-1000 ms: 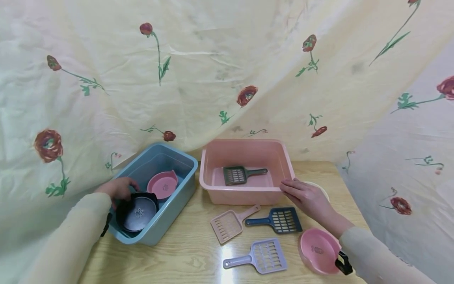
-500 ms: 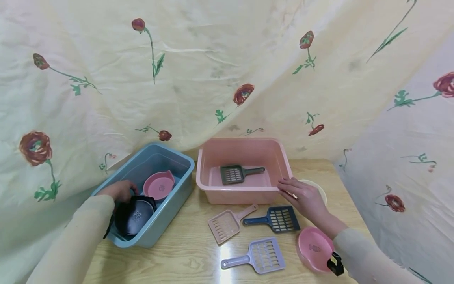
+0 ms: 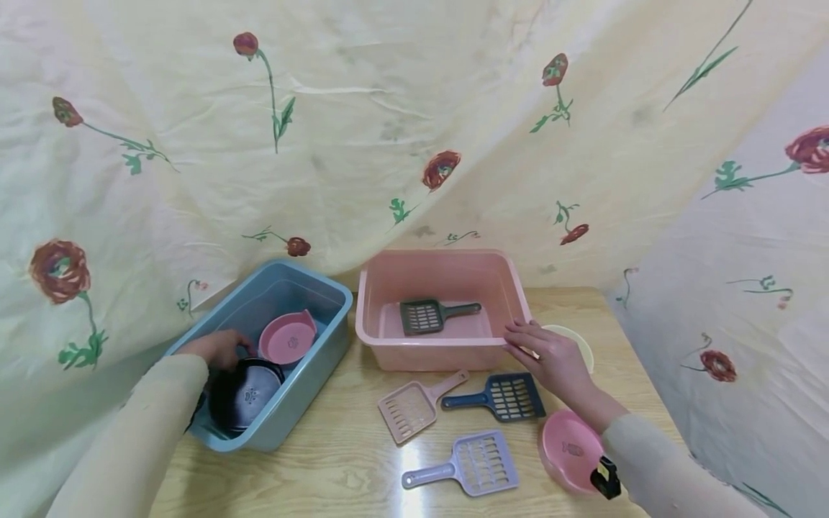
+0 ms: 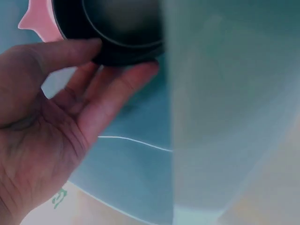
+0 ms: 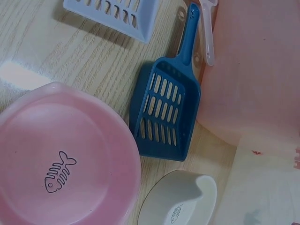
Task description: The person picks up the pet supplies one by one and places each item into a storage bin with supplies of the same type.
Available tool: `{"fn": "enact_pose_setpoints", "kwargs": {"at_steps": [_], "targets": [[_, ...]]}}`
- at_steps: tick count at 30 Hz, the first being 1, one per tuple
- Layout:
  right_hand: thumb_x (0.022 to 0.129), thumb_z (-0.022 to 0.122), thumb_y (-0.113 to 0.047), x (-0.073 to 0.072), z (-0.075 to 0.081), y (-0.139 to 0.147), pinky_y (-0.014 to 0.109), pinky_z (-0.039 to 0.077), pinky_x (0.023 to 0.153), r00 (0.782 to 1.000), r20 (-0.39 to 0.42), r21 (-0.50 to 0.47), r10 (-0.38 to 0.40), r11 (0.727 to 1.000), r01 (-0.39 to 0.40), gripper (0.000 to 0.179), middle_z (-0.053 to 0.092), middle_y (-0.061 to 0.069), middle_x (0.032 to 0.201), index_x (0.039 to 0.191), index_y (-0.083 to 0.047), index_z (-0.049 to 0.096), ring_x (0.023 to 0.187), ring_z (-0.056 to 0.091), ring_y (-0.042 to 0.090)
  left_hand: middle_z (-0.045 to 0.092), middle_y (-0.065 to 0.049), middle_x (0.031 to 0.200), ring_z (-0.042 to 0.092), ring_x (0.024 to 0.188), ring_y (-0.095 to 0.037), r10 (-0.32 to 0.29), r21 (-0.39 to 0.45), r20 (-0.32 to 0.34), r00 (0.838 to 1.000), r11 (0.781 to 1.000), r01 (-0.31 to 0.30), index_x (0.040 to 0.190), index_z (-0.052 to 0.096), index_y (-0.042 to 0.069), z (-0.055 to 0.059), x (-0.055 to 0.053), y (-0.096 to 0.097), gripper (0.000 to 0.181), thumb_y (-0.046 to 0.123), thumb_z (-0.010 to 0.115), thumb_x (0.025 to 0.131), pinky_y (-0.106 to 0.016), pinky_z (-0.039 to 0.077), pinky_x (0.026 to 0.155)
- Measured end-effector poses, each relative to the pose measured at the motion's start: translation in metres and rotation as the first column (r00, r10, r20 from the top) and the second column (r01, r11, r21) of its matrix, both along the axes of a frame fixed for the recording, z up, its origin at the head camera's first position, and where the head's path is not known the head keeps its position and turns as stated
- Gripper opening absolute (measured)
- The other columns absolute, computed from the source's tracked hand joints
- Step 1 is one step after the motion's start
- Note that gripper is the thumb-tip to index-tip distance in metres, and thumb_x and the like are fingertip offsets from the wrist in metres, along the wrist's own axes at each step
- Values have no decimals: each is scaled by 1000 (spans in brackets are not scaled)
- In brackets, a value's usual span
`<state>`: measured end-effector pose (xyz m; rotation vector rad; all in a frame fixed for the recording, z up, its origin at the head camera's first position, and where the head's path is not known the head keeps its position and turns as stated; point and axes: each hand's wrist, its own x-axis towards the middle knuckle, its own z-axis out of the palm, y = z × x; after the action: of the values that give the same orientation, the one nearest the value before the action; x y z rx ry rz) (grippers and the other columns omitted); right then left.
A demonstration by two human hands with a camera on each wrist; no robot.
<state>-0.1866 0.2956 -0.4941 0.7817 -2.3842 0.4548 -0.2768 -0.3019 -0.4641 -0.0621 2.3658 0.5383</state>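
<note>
In the head view my left hand (image 3: 220, 349) reaches into the blue bin (image 3: 307, 388) at the left. It grips the edge of a black pet bowl (image 3: 259, 388) with a paw print inside. In the left wrist view the thumb lies on the black bowl's rim (image 4: 77, 21) and the other fingers reach below it. Beside it in the bin sits a pink bowl (image 3: 287, 338) with a pointed ear. My right hand (image 3: 547, 356) rests its fingers on the front right corner of the pink bin (image 3: 434, 356). A dark green litter scoop (image 3: 424, 317) lies inside that bin.
On the wooden table lie a beige-pink scoop (image 3: 409, 411), a navy blue scoop (image 3: 495, 397) and a lilac scoop (image 3: 466, 466). A pink fish-bone bowl (image 3: 570, 450) sits under the right forearm. A cream bowl (image 5: 187, 194) stands right of the pink bin. Flowered cloth (image 3: 363, 144) hangs behind.
The head view has shifted slightly, so everything slides a little left in it. My left hand keeps hold of the black bowl, and my right hand stays on the pink bin's corner.
</note>
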Motion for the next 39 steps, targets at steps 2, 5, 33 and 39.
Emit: {"fn": "enact_pose_setpoints", "kwargs": {"at_steps": [2,5,33,39], "targets": [[81,93,-12,0,1,-1,57,59,92,1000,4,-1,-6,1000,6,33,79,18,114,110,-1,82,107,77,38,59,-26,120,54,109,-45,8,23,5,1000,1000,-8,130,69,4,0,3,0,43,-14,65,91,-54,64,78],[74,95,-5,-1,2,-2,57,59,92,1000,12,3,-13,1000,13,39,79,19,114,110,0,82,107,77,37,59,-26,119,54,109,-45,26,53,12,1000,998,-27,130,69,5,1,6,1,44,-15,65,91,-55,64,77],[74,95,-5,0,-1,1,57,61,90,1000,-4,18,-10,1000,10,39,79,19,114,110,0,82,107,77,38,61,-31,137,63,118,-46,-202,39,-95,975,978,206,152,53,-1,82,14,12,56,19,71,103,-54,66,82],[73,95,-5,-2,2,0,57,60,91,1000,-1,25,0,1000,0,40,79,20,114,110,0,82,107,77,38,69,-27,126,68,107,-37,-339,-93,-321,885,941,327,146,60,-3,101,31,31,56,29,74,101,-49,63,87]]}}
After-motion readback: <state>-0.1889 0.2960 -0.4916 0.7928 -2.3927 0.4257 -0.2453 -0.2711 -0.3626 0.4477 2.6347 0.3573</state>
